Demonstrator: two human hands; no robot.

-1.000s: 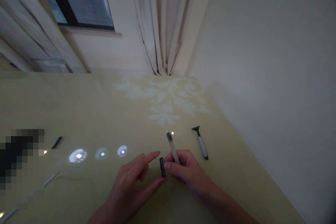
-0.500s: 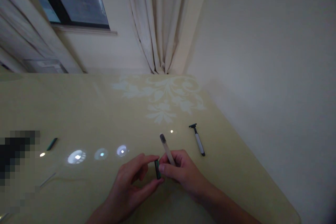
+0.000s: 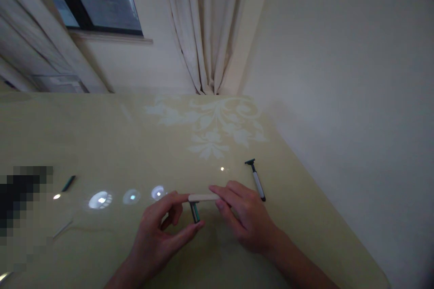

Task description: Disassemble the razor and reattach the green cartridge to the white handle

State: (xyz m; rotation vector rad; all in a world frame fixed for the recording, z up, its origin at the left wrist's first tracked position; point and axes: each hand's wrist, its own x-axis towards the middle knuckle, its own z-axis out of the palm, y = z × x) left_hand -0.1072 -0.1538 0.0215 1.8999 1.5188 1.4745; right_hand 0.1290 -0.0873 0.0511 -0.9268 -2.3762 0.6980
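My left hand (image 3: 162,226) is closed in a pinch, thumb and forefinger at the two ends of a small dark razor cartridge (image 3: 194,212) with a green strip. A pale toothbrush (image 3: 203,198) is gripped in my right hand (image 3: 246,216), lying almost level with its tip pointing left. That tip meets the upper end of the cartridge, close to my left fingertip; the bristles are turned out of sight. Just beyond my right hand lies a razor handle (image 3: 258,184), grey and black, with a dark T-shaped top.
Another dark green-edged razor cartridge (image 3: 68,183) lies on the glossy table (image 3: 135,144) at the left. A thin pale stick (image 3: 63,229) is nearer me. Pixelation covers a dark thing at the left edge. A wall (image 3: 356,99) borders the table's right side.
My right hand has swung the toothbrush from pointing away to lying crosswise, with its dark bristles no longer showing. My left hand has shifted slightly left with the cartridge.
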